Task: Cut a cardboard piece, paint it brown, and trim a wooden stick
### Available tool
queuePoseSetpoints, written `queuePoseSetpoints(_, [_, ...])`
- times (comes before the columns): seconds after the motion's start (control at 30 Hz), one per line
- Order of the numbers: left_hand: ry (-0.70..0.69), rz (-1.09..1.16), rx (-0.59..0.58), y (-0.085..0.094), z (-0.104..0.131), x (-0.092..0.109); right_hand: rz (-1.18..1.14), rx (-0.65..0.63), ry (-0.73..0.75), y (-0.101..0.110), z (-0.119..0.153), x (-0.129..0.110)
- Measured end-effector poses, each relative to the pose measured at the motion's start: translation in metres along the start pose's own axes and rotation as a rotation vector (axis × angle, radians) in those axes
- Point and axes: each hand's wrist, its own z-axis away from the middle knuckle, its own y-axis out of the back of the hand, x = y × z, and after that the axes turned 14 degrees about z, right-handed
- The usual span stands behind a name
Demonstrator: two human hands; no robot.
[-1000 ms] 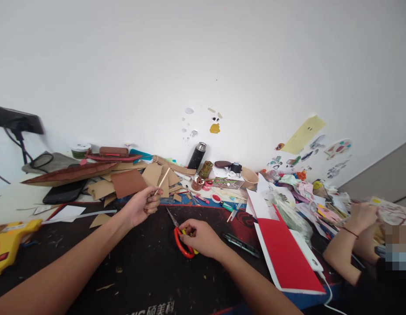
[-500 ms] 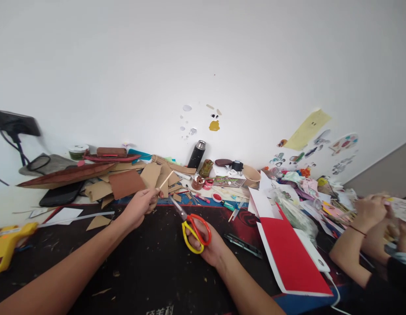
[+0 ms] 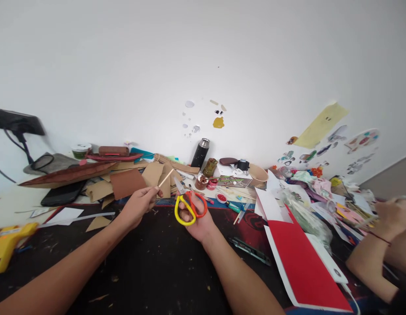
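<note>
My left hand [image 3: 142, 205] pinches a thin wooden stick [image 3: 166, 178] by its lower end, so that it slants up to the right. To the right of it, my right hand [image 3: 199, 218] grips a pair of scissors [image 3: 190, 208] with one yellow and one red handle loop. The scissor blades point up and slightly left, close to the stick but apart from it. Behind both hands lie brown cardboard pieces [image 3: 127, 183]. A small open jar of brown paint [image 3: 201, 182] stands just beyond the scissors.
A black thermos [image 3: 200, 153] leans near the wall. On the left are a brown model boat [image 3: 68, 174] and a yellow tool [image 3: 12, 245]. A red sheet [image 3: 304, 262] and a utility knife [image 3: 250, 251] lie to the right. Another person's arm [image 3: 375, 253] is at far right.
My right hand has moved up and a little left with the scissors, bringing them nearer the stick. My left hand stays nearly in place. The view has turned slightly left.
</note>
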Motion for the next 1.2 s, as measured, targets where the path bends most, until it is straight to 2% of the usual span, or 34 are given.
queuePoseSetpoints(0.1, [-0.022, -0.036, 0.022, 0.003, -0.002, 0.001, -0.047, 0.019, 0.041, -0.003, -0.018, -0.004])
queuePoseSetpoints(0.2, [-0.037, -0.089, 0.039, 0.006, -0.004, -0.001, -0.119, -0.022, 0.043, -0.001, -0.029, 0.001])
queuePoseSetpoints(0.33, [-0.052, -0.181, 0.044, 0.008, -0.004, -0.007, -0.103, -0.091, 0.003, 0.011, -0.026, 0.006])
queuePoseSetpoints(0.5, [-0.071, -0.321, 0.014, 0.006, -0.001, -0.007, -0.041, -0.077, 0.086, 0.024, -0.017, 0.002])
queuePoseSetpoints(0.6, [-0.106, -0.401, 0.039, 0.008, -0.001, 0.001, 0.074, -0.131, 0.079, 0.019, -0.016, 0.003])
queuePoseSetpoints(0.77, [-0.207, -0.514, 0.133, 0.024, -0.007, 0.017, 0.131, -0.264, 0.125, 0.01, -0.016, 0.005])
queuePoseSetpoints(0.9, [-0.262, -0.657, 0.177, 0.029, -0.009, 0.024, 0.268, -0.207, 0.136, 0.009, -0.016, 0.009])
queuePoseSetpoints(1.2, [-0.381, -0.905, 0.15, 0.018, 0.001, 0.027, 0.485, -0.181, 0.087, -0.005, -0.011, 0.015])
